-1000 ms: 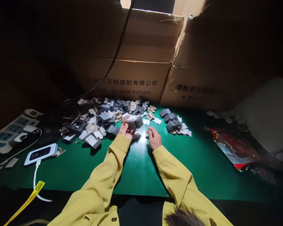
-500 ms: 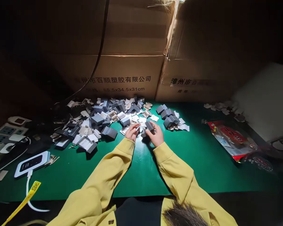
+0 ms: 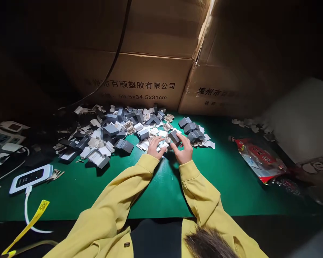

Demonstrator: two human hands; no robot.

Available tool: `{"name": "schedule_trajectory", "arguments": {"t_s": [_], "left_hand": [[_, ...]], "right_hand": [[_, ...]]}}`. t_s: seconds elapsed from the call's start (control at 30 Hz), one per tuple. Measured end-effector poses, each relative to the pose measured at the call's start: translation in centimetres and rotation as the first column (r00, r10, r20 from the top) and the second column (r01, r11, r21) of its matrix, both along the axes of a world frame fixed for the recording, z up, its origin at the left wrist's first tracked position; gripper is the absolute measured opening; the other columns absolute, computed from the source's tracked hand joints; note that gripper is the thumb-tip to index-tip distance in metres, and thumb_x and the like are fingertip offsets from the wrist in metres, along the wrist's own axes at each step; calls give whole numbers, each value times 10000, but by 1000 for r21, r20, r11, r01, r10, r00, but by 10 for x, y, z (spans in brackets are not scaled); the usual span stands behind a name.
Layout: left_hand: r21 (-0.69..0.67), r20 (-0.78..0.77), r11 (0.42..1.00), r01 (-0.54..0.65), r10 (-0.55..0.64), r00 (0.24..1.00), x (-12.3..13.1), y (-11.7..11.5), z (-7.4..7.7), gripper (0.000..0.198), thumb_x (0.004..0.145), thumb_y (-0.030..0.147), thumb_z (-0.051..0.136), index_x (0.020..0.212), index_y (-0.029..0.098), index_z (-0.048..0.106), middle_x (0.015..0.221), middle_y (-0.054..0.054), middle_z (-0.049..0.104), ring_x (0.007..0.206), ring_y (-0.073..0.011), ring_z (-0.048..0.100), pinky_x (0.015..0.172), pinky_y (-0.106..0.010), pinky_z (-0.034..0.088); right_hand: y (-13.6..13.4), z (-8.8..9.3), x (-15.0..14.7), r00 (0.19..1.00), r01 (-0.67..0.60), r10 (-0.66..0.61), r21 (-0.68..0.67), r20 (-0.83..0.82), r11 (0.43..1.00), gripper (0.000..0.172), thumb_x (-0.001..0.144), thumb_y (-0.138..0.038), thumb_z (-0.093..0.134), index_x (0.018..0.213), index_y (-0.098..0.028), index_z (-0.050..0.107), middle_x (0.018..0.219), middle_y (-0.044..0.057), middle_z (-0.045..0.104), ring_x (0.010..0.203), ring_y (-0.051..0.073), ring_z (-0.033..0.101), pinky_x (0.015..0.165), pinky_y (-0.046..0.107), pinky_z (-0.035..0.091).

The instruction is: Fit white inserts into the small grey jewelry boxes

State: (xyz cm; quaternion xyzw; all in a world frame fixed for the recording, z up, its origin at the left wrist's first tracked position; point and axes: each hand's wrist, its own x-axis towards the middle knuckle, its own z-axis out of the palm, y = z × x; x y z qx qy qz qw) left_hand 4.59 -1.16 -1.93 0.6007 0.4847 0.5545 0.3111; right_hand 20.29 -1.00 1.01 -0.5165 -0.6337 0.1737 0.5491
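Observation:
A small dark grey cardboard box (image 3: pixel 173 137) is tilted between the fingers and thumb of my right hand (image 3: pixel 185 149). Just left of it, my left hand (image 3: pixel 154 147) has its fingers and thumb curled toward each other. Pale paper shows between them, but I cannot tell whether it is held or lies behind. Three or so finished-looking grey boxes (image 3: pixel 191 128) stand in a row beyond my right hand, with white paper pieces (image 3: pixel 208 144) beside them. To the left spreads a heap of grey boxes (image 3: pixel 123 146) and white inserts (image 3: pixel 97 157).
Large cardboard cartons (image 3: pixel 140 71) wall off the back of the green table (image 3: pixel 161 193). At left lie a white device (image 3: pixel 31 179) with a cable and a power strip (image 3: pixel 5 139). A red-and-clear plastic bag (image 3: pixel 261 157) rests at right.
Both hands have shifted slightly right with the grey box. The left fingers have straightened, and the right thumb has moved lower from the box. The whole view has tilted a little.

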Motion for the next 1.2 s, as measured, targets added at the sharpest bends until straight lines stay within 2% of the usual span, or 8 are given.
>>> {"name": "schedule_trajectory", "arguments": {"t_s": [0.17,0.37,0.43,0.57,0.7,0.97,1.13,1.2], "left_hand": [[-49,201,998,-43,52,978,-1,-3,-2,330,769,296,620,1071,165,641,1216,-125,572,1186,-260,503,989,-376,421],[-266,701,914,306,-35,712,4,-7,-1,479,811,508,561,1118,144,611,1110,-135,650,1148,-263,563,967,-391,455],[-291,746,885,364,-28,665,4,-9,0,496,862,533,472,1136,140,597,1073,-136,665,1107,-273,591,937,-414,479],[-295,798,855,427,-25,601,-2,-9,6,387,907,447,435,1136,172,584,1109,-119,659,1086,-286,605,888,-442,514],[-307,841,857,415,41,539,-11,-3,10,391,887,485,471,1148,213,573,1237,-102,603,1122,-306,584,863,-504,518],[-398,859,802,446,155,488,-16,-1,11,435,900,501,412,1063,163,631,1242,-102,606,1165,-250,565,881,-383,530],[-403,871,805,436,191,453,-13,-1,18,429,901,446,395,1026,106,624,1125,-160,655,1129,-292,586,942,-468,502],[-420,861,796,436,197,470,-13,-1,19,406,889,441,418,1016,114,623,1127,-159,654,1118,-294,593,949,-479,499]], "right_hand": [[7,-15,-9,847,-146,10,-213,-531,966,513,731,-467,598,1153,-186,524,982,87,660,840,193,637,703,329,532],[-6,-23,-36,714,-528,250,-270,-653,805,469,748,-551,557,1039,-187,609,873,57,660,730,173,634,627,312,547],[-11,-22,-40,765,-509,266,-297,-587,808,443,749,-550,559,973,-182,659,881,58,653,717,164,618,610,301,542],[-13,-14,-33,958,-258,210,-269,-193,928,300,757,-449,586,854,-196,716,891,64,638,754,158,593,625,274,523],[-8,-5,-16,998,-52,58,-132,37,990,325,867,-386,450,903,-203,716,866,74,662,791,171,605,637,278,503],[11,-21,4,973,70,-71,12,220,997,333,899,-281,390,935,-197,711,910,101,677,883,217,582,787,360,476],[16,-33,-3,830,-116,133,-66,542,991,262,877,-213,484,1024,-240,699,1026,74,679,980,234,522,842,370,389],[18,-34,-8,762,-91,166,-150,625,984,253,891,-242,501,1067,-235,682,1076,74,673,982,245,497,819,375,358]]}}
